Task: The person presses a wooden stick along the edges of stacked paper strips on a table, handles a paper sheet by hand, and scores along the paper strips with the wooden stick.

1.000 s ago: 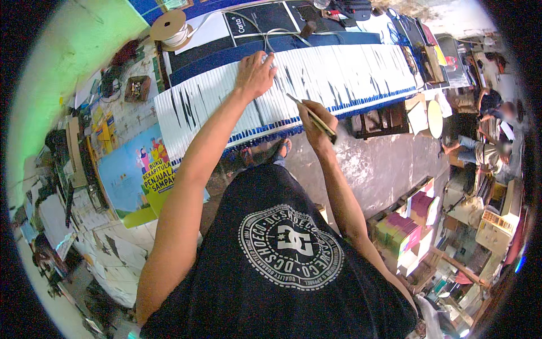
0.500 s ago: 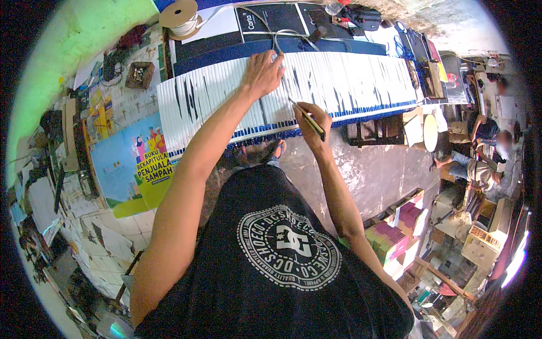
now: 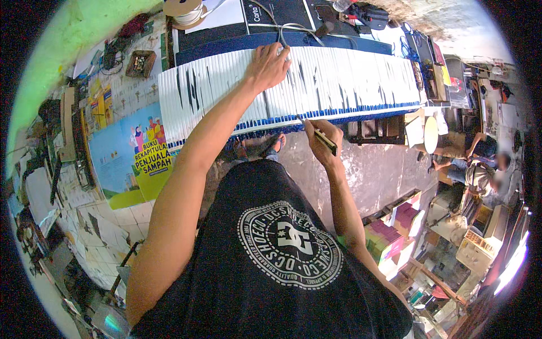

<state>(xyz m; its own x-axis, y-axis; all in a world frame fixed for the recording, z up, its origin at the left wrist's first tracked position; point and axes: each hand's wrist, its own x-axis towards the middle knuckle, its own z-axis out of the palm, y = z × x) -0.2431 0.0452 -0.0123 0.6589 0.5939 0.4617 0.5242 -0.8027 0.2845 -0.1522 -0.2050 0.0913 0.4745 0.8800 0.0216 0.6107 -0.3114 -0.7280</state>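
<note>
A long board (image 3: 355, 79) lies across in front of me, covered by white strips side by side, with dark slits between some and a blue near edge. My left hand (image 3: 267, 68) rests on its far half, fingers bent and pinched at a pale grey ribbon (image 3: 282, 37) that loops in from behind. My right hand (image 3: 325, 141) is at the board's near edge, closed round a slim utility knife (image 3: 326, 142) with a dark and yellowish handle. The knife's tip points toward the blue edge; whether it touches is too small to tell.
A ribbon spool (image 3: 184, 12) stands at the far left, beside dark boxes. Left of the board lie a colourful printed poster (image 3: 130, 158) and a small tray (image 3: 141, 63). A dark stand (image 3: 375, 133) is at the right. Other people (image 3: 477, 161) sit farther right.
My right hand with the knife has moved toward me and slightly right, from over the strips to the board's near edge. My left hand stays by the ribbon, while the view has shifted slightly.
</note>
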